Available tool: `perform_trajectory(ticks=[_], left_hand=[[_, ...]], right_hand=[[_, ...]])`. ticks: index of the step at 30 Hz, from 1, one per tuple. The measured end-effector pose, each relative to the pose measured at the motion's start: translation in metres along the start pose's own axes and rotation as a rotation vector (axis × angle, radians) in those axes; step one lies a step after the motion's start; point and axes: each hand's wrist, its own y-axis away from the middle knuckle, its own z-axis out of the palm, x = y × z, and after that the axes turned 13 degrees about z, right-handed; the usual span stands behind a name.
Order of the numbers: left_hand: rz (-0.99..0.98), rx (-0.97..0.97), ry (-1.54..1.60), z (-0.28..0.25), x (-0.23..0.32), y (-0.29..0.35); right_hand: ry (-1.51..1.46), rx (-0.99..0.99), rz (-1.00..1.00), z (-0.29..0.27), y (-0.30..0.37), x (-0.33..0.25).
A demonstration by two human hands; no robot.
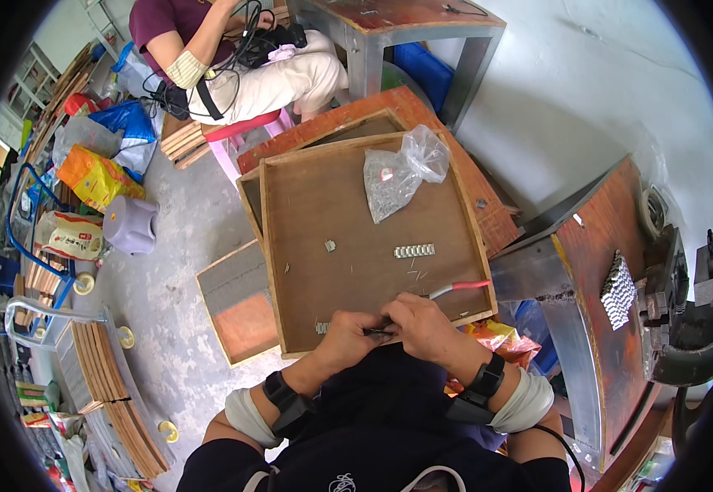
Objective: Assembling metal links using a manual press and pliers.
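Close together over the near edge of a shallow wooden tray [307, 205], both my hands are closed at the fingertips. My left hand [347, 334] and my right hand [424, 326] pinch a small dark piece [379, 331] between them; the fingers cover most of it, so its kind is unclear. Just beyond my right hand lies a thin tool with a red handle [470, 284]. A short strip of silvery metal links [415, 251] rests farther in the tray. Beside my left hand another small metal strip [322, 327] shows partly. A small greyish metal piece [330, 245] lies left of centre.
A clear plastic bag [393, 184] sits at the tray's far right, with thin loose pins scattered nearby. On the right-hand bench [594, 246] are a block of metal links [618, 291] and a dark machine [685, 320]. Another person [242, 74] sits opposite, holding black cables.
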Motion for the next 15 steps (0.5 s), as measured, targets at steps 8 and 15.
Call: perform_trajectory(ticks=[8, 15], left_hand=[[-0.023, -0.038, 0.079, -0.0027, -0.0024, 0.0018], [-0.071, 0.009, 0.073, -0.0018, -0.0064, 0.0023]], right_hand=[[-0.458, -0.075, 0.296, 0.0027, 0.0027, 0.0032], [-0.381, -0.017, 0.274, -0.0008, 0.0005, 0.0005]])
